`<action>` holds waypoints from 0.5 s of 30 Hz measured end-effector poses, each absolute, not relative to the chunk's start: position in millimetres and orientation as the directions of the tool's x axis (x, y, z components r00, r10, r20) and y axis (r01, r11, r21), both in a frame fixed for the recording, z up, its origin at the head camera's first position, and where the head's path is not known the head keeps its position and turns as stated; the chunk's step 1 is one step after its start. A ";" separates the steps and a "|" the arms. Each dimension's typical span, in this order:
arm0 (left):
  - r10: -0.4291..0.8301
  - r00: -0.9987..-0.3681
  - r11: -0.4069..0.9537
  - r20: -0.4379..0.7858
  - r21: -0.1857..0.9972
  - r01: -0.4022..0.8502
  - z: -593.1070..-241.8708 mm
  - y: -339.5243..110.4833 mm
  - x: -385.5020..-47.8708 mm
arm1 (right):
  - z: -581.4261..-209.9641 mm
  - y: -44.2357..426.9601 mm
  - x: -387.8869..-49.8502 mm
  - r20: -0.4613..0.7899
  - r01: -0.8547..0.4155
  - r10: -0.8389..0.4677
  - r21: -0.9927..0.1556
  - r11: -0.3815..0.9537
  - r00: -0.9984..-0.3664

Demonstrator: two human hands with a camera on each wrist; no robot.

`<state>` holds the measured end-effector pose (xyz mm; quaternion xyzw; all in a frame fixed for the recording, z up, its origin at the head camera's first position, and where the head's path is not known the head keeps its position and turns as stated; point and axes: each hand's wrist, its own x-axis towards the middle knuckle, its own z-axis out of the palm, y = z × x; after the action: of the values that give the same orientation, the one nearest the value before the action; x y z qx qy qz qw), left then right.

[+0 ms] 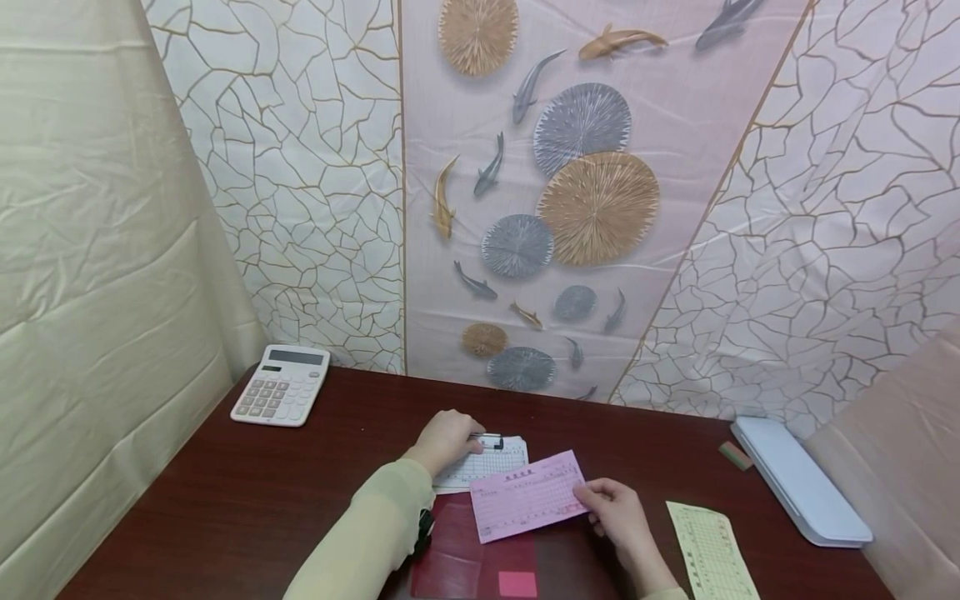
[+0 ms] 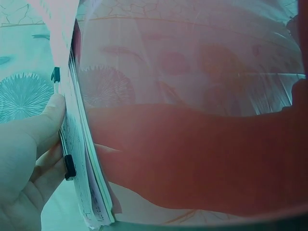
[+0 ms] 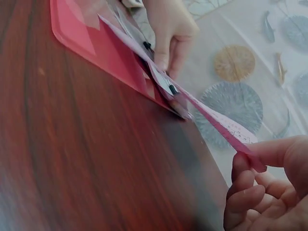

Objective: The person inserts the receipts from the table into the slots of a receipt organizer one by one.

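Observation:
A translucent red clipboard (image 1: 448, 546) lies at the table's near middle, a stack of white printed forms (image 1: 504, 458) at its far end. My left hand (image 1: 444, 443) is at that end, thumb and fingers pinching the metal clip (image 2: 69, 166) with black ends. In the left wrist view the papers show nearly edge-on. My right hand (image 1: 621, 518) pinches the right edge of a pink printed form (image 1: 521, 504) between thumb and fingers. The pink form (image 3: 211, 120) slants over the clipboard and covers part of the white forms. Whether its far edge touches the stack I cannot tell.
A yellow printed slip (image 1: 708, 550) lies right of my right hand. Farther right are a small green-and-brown block (image 1: 736, 456) and a long pale-blue case (image 1: 798, 483). A white calculator (image 1: 281, 387) sits at the back left. Patterned cloth (image 1: 322, 208) hangs behind the table.

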<state>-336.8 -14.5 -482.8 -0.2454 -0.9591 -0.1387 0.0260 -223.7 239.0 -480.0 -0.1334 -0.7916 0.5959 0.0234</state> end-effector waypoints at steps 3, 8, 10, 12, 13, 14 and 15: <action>0.470 -0.875 0.841 0.120 0.241 0.485 -482.2 -14.5 -336.8 | -482.8 231.9 -225.0 -0.128 0.186 0.240 -0.954 0.234 -0.962; 0.478 -0.870 0.838 0.118 0.236 0.493 -482.8 -14.6 -336.4 | -485.9 221.1 -226.7 -0.138 0.188 0.241 -0.962 0.198 -0.961; 0.477 -0.871 0.838 0.115 0.239 0.490 -483.1 -14.7 -336.3 | -486.4 216.9 -227.2 -0.143 0.188 0.234 -0.965 0.185 -0.962; 0.477 -0.871 0.837 0.116 0.241 0.491 -483.7 -14.9 -336.3 | -486.8 212.6 -227.9 -0.151 0.192 0.228 -0.966 0.171 -0.962; 0.477 -0.871 0.837 0.117 0.241 0.491 -484.0 -15.0 -336.3 | -487.1 210.5 -228.5 -0.156 0.194 0.223 -0.968 0.161 -0.962; 0.477 -0.870 0.837 0.120 0.241 0.492 -484.2 -15.1 -336.6 | -487.5 208.3 -229.1 -0.162 0.197 0.217 -0.969 0.148 -0.963; 0.478 -0.870 0.837 0.123 0.238 0.493 -484.5 -15.3 -336.9 | -488.1 206.3 -229.9 -0.166 0.197 0.211 -0.971 0.136 -0.963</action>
<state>-336.9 -15.3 -484.5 -0.2535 -0.9578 -0.1320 0.0294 -229.9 206.3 -488.1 -0.1354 -0.7536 0.6432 0.0052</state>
